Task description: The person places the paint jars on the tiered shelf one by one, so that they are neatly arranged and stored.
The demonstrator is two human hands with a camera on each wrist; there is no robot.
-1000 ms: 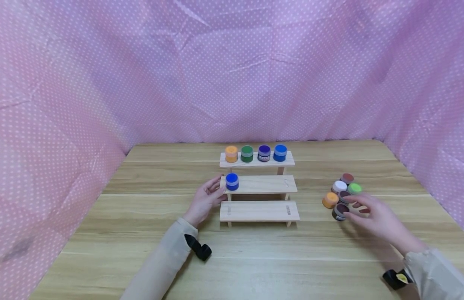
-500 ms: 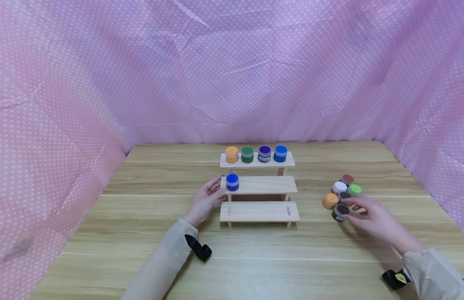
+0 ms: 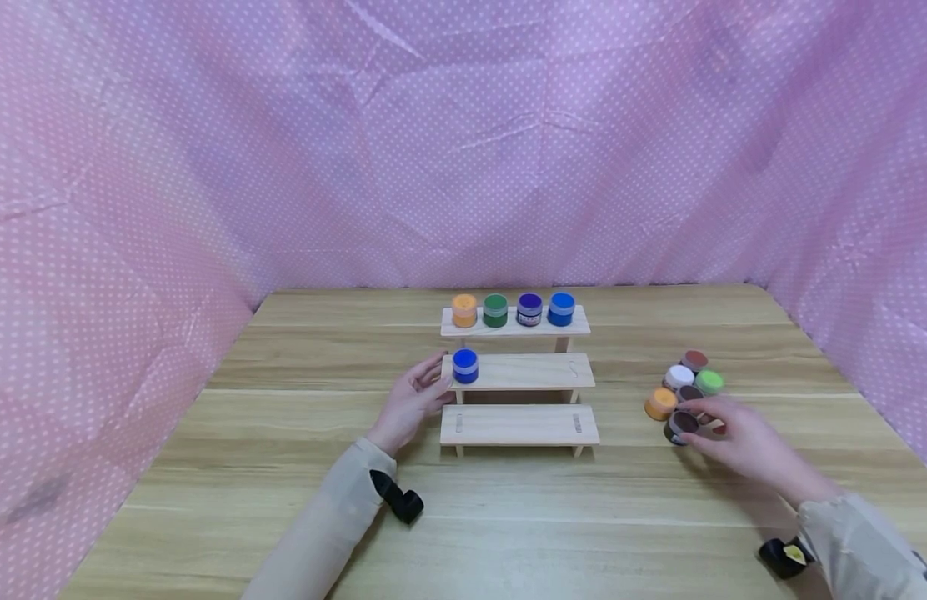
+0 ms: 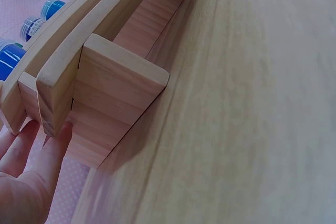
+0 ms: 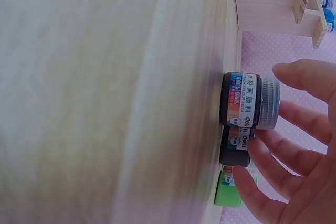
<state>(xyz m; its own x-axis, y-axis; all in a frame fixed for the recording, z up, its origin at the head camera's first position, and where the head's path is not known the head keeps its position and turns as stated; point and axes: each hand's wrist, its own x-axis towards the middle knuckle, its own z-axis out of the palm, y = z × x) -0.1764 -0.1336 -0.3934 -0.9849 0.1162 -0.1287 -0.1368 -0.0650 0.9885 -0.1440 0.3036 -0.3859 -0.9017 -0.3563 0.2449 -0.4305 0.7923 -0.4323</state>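
Observation:
My left hand (image 3: pixel 409 404) is at the left end of a three-tier wooden shelf (image 3: pixel 519 425); in the left wrist view its fingertips touch the board ends (image 4: pixel 55 103). A blue jar (image 3: pixel 465 367) stands at the left of the middle tier. On the right, my right hand (image 3: pixel 749 442) has thumb and fingers around the lid of a dark jar (image 3: pixel 681 427), without a clear grip. The right wrist view shows this jar (image 5: pixel 241 100) standing upright on the table, the thumb just off its lid and other fingers beside a second dark jar (image 5: pixel 235 148).
Orange (image 3: pixel 464 311), green (image 3: pixel 495 310), purple (image 3: pixel 529 309) and blue (image 3: pixel 561 309) jars line the top tier. By the right hand are orange (image 3: pixel 661 404), white (image 3: pixel 678 377), light green (image 3: pixel 709 382) and red-brown (image 3: pixel 693 360) jars. Pink dotted cloth (image 3: pixel 463 150) hangs behind the table.
My right hand has shifted slightly left, its fingers now farther over the front dark jar. My left hand stays at the shelf, and the jars keep their places.

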